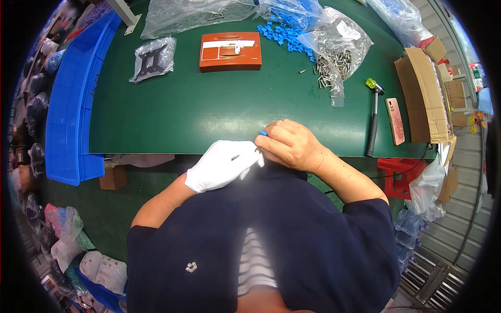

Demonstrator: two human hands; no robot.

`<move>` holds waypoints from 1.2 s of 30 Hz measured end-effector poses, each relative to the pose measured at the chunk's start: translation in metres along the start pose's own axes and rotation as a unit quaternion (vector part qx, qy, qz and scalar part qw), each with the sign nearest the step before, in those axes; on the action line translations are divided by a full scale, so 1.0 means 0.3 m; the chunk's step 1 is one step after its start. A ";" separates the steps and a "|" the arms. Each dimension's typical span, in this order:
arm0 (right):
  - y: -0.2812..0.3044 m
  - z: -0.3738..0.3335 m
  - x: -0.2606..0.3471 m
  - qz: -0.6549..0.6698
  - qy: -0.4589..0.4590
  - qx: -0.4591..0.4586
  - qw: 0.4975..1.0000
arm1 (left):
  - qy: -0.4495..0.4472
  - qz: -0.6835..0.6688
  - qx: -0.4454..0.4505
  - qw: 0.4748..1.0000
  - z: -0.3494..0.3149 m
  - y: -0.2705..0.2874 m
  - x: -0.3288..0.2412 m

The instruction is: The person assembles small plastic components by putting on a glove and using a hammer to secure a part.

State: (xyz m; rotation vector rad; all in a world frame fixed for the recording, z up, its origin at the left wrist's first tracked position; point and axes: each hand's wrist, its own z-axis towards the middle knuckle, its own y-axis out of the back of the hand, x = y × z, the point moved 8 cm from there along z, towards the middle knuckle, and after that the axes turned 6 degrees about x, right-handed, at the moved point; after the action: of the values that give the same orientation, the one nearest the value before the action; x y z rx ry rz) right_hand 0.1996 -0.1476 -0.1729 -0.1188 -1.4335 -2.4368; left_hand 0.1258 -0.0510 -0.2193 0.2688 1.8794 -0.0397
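At the table's near edge my left hand, in a white glove, is closed in a pinch; the small thing at its fingertips is too hidden to name. Bare and curled, my right hand meets it fingertip to fingertip. A small blue plastic piece shows between the right thumb and index finger. Farther off lies a heap of similar blue pieces. Beside the heap, an open clear bag spills metal screws or pins, and a single one lies apart on the green table.
A hammer with a yellow face and a pink phone lie at right, near a cardboard box. Across the table are an orange-brown box and a bagged black part. A long blue bin flanks the left edge.
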 end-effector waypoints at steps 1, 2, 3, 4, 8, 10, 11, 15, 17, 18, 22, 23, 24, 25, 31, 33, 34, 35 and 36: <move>-0.002 -0.002 0.000 0.000 0.000 -0.001 1.000 | 0.009 0.004 0.004 1.000 0.000 -0.001 0.001; -0.004 -0.004 0.000 0.003 -0.003 -0.002 1.000 | 0.009 0.005 0.005 1.000 -0.001 -0.002 0.001; -0.005 -0.004 -0.001 0.006 -0.005 -0.004 1.000 | 0.012 -0.004 0.004 1.000 -0.002 -0.003 0.004; -0.003 -0.004 -0.002 0.006 -0.005 -0.005 1.000 | 0.014 -0.013 0.003 1.000 -0.002 -0.003 0.008; 0.015 -0.010 -0.031 0.070 -0.027 0.020 0.997 | -0.005 -0.013 0.004 1.000 -0.007 -0.011 0.010; 0.033 -0.010 -0.067 0.107 -0.049 0.044 0.992 | -0.004 -0.008 0.002 1.000 -0.003 -0.006 -0.004; 0.017 -0.017 -0.124 0.183 -0.140 0.093 0.968 | -0.007 -0.006 0.001 1.000 -0.004 -0.006 -0.007; -0.029 -0.076 -0.306 0.247 -0.289 0.216 0.899 | 0.000 0.014 -0.001 1.000 0.003 -0.011 -0.007; -0.034 -0.103 -0.359 0.267 -0.381 0.294 0.835 | -0.008 0.023 -0.003 1.000 0.010 -0.010 0.011; -0.019 -0.102 -0.371 0.262 -0.382 0.291 0.837 | -0.014 0.026 -0.002 1.000 0.006 -0.011 0.005; 0.051 -0.136 -0.443 0.268 -0.424 0.207 0.840 | -0.011 0.033 -0.009 0.999 0.000 -0.004 0.003; 0.085 -0.148 -0.466 0.260 -0.418 0.151 0.857 | -0.014 0.031 -0.011 0.999 -0.001 -0.002 0.002; 0.121 -0.153 -0.480 0.225 -0.417 0.096 0.876 | -0.016 0.029 -0.014 0.999 -0.002 0.000 0.002; 0.149 -0.160 -0.478 0.168 -0.415 0.084 0.890 | -0.016 0.028 -0.014 0.999 -0.001 0.000 0.005; 0.124 -0.182 -0.402 0.005 -0.406 0.075 0.911 | -0.069 0.097 -0.011 0.993 0.011 0.003 -0.037; 0.100 -0.164 -0.388 0.005 -0.415 0.064 0.907 | -0.042 0.079 -0.017 0.996 0.014 0.001 -0.033; 0.088 -0.148 -0.378 -0.025 -0.406 0.075 0.910 | -0.042 0.079 -0.017 0.996 0.014 -0.001 -0.038; 0.077 -0.136 -0.369 -0.055 -0.396 0.087 0.913 | -0.041 0.082 -0.015 0.996 0.014 -0.005 -0.043; 0.066 -0.128 -0.366 -0.054 -0.395 0.087 0.913 | -0.041 0.086 -0.014 0.995 0.013 -0.004 -0.046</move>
State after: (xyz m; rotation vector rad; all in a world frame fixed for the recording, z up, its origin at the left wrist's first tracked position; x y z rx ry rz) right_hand 0.3129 -0.1654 -0.2003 -1.1191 -1.9934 -2.4330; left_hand 0.1332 -0.0550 -0.2077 0.4024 1.7680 0.0909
